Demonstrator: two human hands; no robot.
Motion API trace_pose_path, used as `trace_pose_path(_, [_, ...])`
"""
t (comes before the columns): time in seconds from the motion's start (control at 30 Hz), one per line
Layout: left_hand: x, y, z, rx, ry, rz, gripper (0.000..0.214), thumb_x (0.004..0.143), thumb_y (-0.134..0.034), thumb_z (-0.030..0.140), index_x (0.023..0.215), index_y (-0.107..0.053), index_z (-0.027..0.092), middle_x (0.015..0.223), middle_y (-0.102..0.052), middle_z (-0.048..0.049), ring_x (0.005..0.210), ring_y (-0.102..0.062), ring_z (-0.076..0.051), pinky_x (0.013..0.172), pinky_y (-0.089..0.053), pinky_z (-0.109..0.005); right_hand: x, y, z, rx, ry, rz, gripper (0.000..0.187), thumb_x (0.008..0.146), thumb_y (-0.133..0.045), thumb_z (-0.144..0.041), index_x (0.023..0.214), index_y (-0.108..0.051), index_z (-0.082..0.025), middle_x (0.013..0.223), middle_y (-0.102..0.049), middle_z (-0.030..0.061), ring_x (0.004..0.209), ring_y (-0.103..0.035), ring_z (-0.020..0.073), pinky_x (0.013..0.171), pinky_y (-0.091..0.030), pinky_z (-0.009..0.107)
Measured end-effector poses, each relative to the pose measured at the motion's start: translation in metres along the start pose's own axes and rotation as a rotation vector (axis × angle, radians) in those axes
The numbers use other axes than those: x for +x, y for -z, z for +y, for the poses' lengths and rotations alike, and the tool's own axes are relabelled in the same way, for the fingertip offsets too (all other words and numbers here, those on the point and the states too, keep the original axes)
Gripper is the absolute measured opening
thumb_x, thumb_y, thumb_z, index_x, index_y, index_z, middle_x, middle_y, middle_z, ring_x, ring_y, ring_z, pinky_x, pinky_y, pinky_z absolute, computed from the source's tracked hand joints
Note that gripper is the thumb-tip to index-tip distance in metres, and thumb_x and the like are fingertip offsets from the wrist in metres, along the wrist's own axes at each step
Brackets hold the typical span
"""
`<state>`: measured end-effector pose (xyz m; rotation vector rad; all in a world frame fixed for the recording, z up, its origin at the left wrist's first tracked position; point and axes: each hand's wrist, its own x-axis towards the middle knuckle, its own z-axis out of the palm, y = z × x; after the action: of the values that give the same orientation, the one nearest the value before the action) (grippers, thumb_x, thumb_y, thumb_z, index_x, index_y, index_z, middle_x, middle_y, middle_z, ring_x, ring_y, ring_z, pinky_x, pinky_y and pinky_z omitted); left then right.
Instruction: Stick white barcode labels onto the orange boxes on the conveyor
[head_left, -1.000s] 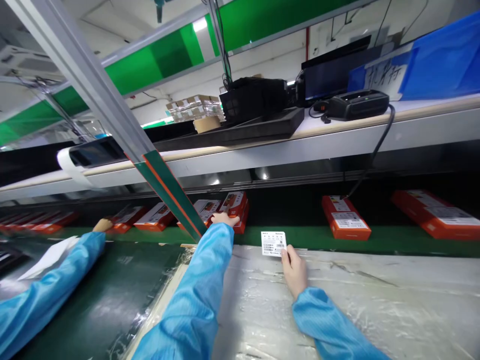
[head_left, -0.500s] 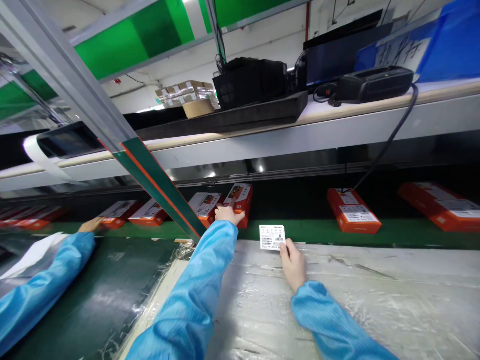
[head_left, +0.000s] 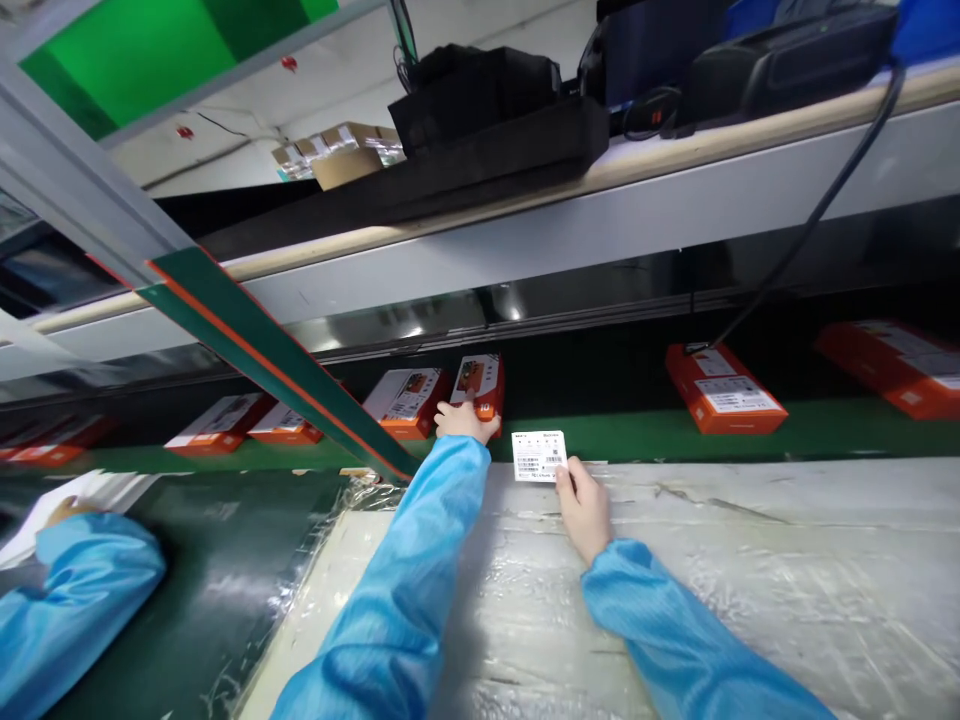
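Observation:
My left hand [head_left: 465, 420] reaches forward and grips the near end of a small orange-and-white box [head_left: 480, 378], with the thumb at its right side and a finger along the printed top. That box lies on the green conveyor belt. Between the thumb and fingers of my right hand [head_left: 585, 505] is a white printed label [head_left: 538, 456], held by its lower right corner. It faces up, just short of the belt's near edge. A second orange box [head_left: 405, 402] sits close to the left of the gripped one.
On the belt [head_left: 577, 420], an orange box [head_left: 724, 390] stands to the right, with another box [head_left: 900, 365] beyond. A slanted post [head_left: 262, 350] crosses on the left. A co-worker's sleeve [head_left: 97, 575] and papers are at far left. A shelf [head_left: 450, 250] with dark equipment runs above.
The view has tilted down and shifted. My left hand stays on its box and my right hand keeps the label. The co-worker's hand has drawn back from a box to the papers.

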<state>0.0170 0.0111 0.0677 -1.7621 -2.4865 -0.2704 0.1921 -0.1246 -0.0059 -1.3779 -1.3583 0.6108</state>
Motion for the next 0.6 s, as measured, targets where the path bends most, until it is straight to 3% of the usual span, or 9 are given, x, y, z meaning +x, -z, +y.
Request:
trace_pose_path(0.2, [-0.009, -0.029, 0.008, 0.007, 0.01, 0.06, 0.086, 0.066, -0.057, 0.074, 0.136, -0.049, 0.023, 0.107, -0.041, -0.0157, 0.098, -0.046, -0.034, 0.077, -0.042, -0.041, -0.003, 0.001, 0.001, 0.017, -0.026, 0.018, 0.041, 0.098, -0.034, -0.052, 0.075, -0.042, -0.02, 0.068, -0.056, 0.0023, 0.062, -0.051, 0.0176, 0.057, -0.03, 0.024])
trace_pose_path(0.4, [-0.016, -0.025, 0.028, 0.058, -0.042, 0.061, 0.086, 0.065, -0.067, 0.061, 0.138, -0.047, 0.02, 0.105, -0.046, -0.0173, 0.096, -0.047, -0.032, 0.082, -0.038, -0.04, -0.001, 0.004, 0.012, 0.204, -0.121, 0.104, 0.045, 0.091, -0.043, -0.061, 0.076, -0.048, -0.019, 0.07, -0.056, 0.0032, 0.062, -0.05, 0.018, 0.057, -0.034, 0.024])
trace_pose_path(0.5, [-0.031, -0.021, 0.041, 0.076, -0.219, 0.17, 0.081, 0.067, -0.072, 0.052, 0.139, -0.046, 0.024, 0.118, -0.044, -0.0199, 0.104, -0.044, -0.035, 0.087, -0.036, -0.044, 0.013, 0.011, 0.016, 0.321, -0.163, 0.145, 0.049, 0.086, -0.045, -0.067, 0.078, -0.049, -0.019, 0.068, -0.055, 0.0032, 0.06, -0.05, 0.0185, 0.054, -0.037, 0.024])
trace_pose_path(0.6, [-0.053, -0.02, 0.056, 0.032, -0.443, 0.232, 0.058, 0.076, -0.066, 0.042, 0.131, -0.055, 0.025, 0.134, -0.038, -0.0181, 0.117, -0.037, -0.04, 0.096, -0.032, -0.054, 0.04, 0.02, 0.015, 0.398, -0.152, 0.146, 0.054, 0.08, -0.049, -0.072, 0.08, -0.052, -0.018, 0.079, -0.059, 0.0064, 0.071, -0.055, 0.0216, 0.056, -0.043, 0.025])
